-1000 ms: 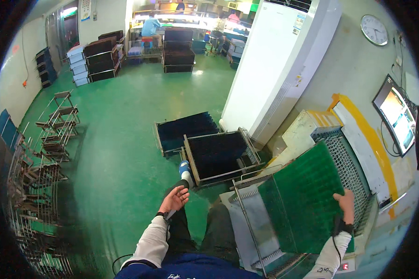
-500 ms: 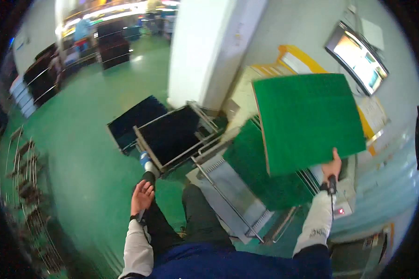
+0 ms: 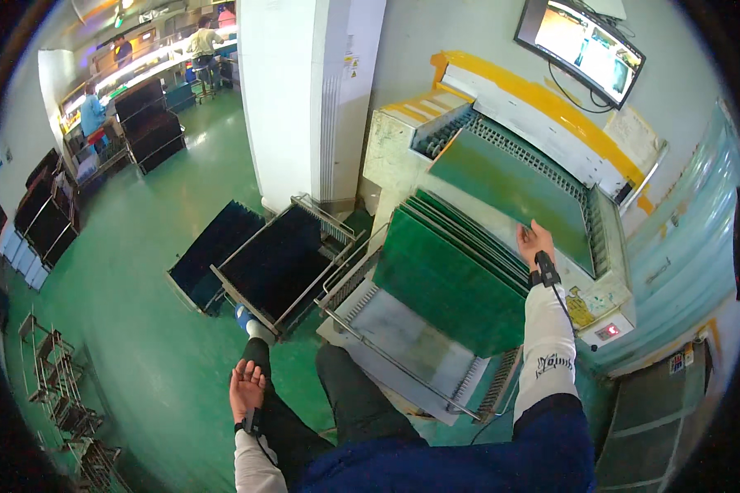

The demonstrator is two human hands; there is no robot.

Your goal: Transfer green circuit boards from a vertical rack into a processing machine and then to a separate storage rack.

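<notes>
A flat green board point(image 3: 510, 189) lies on the roller bed point(image 3: 588, 205) of a cream and yellow machine. My right hand point(image 3: 537, 248) is at the board's near edge, fingers loosely bent and not wrapped round it; whether the fingertips touch it is hard to tell. Below stands a metal rack point(image 3: 403, 374) with slotted sides, holding several green boards point(image 3: 452, 283) upright and leaning. My left hand point(image 3: 247, 389) hangs over my left leg, palm up, fingers slightly curled and apart, with nothing in it.
Left of the green-board rack are a second rack with dark panels point(image 3: 275, 251) and another dark stack point(image 3: 215, 255). A white pillar point(image 3: 284, 99) rises behind them. Empty-looking wire racks point(image 3: 57, 382) stand at far left. A screen point(image 3: 582, 49) hangs above the machine; plastic curtain point(image 3: 674, 246) hangs at right.
The green board, held up in my right hand before, now lies on the machine's rollers. My right hand has moved left and up and loosened. My view has shifted; the left hand stays low.
</notes>
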